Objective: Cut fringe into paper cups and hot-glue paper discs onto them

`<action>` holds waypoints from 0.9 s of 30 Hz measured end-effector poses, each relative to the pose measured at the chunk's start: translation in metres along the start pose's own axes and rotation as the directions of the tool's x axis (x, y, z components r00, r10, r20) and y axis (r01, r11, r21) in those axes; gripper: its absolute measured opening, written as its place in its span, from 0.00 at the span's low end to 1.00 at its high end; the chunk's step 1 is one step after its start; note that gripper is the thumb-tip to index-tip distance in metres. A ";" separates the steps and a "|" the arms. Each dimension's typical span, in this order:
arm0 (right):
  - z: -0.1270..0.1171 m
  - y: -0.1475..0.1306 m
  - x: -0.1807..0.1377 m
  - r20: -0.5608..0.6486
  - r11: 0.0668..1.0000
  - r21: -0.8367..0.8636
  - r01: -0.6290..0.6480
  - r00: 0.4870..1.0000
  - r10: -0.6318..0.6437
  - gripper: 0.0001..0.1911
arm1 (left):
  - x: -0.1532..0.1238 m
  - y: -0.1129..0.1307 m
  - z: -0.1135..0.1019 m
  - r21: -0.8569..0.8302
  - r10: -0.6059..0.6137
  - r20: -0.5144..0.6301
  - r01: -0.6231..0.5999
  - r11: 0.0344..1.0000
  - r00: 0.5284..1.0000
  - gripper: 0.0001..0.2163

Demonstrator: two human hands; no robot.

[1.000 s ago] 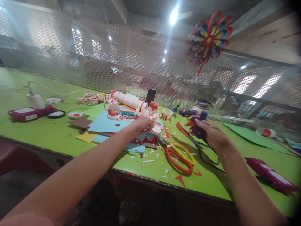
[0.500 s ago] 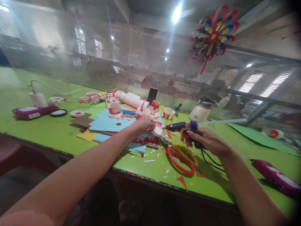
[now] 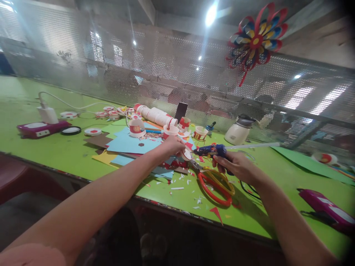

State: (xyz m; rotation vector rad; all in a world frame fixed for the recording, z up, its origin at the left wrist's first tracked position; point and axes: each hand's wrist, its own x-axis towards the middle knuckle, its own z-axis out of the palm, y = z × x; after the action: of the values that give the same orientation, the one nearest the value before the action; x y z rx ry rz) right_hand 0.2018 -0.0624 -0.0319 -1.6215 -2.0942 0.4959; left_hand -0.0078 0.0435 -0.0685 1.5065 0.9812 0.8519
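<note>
Between the fingers of my left hand (image 3: 175, 145) is a small round white paper piece (image 3: 186, 154), perhaps a cut cup bottom. My right hand (image 3: 235, 163) is wrapped round the grip of a dark blue glue gun (image 3: 210, 150), a long clear glue stick (image 3: 253, 145) jutting from its back. The gun's nozzle points left, at the edge of the paper piece; whether they touch is too small to tell. Below both hands lie big scissors (image 3: 215, 188) with one red and one yellow handle loop. A paper cup (image 3: 170, 130) stands just behind my left hand.
Coloured paper sheets (image 3: 130, 142) and paper scraps cover the table's middle. Behind them are a stack of white cups (image 3: 156, 116), a phone (image 3: 181, 111) and a cream kettle (image 3: 237, 132). Purple power strips (image 3: 41, 128) lie at left and right. A paper pinwheel (image 3: 256, 41) hangs overhead.
The glue gun has tilted and shifted slightly left, bringing its nozzle closer to the paper piece. The paper piece is turned more on its edge in my left hand. The view has shifted slightly.
</note>
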 end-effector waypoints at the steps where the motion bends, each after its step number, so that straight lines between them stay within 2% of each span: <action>1: 0.000 -0.001 0.000 0.000 1.000 -0.010 -0.002 1.000 0.002 0.19 | 0.001 0.000 0.000 0.008 0.000 -0.002 0.000 1.000 1.000 0.07; 27: 0.007 -0.004 0.002 -0.027 0.994 -0.108 -0.008 1.000 0.005 0.19 | -0.005 0.003 0.001 -0.030 -0.011 -0.006 0.011 0.999 1.000 0.08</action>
State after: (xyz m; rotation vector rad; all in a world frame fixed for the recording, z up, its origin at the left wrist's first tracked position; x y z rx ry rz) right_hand 0.1948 -0.0619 -0.0352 -1.6862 -2.1297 0.3666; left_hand -0.0087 0.0380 -0.0655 1.4726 0.9757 0.8604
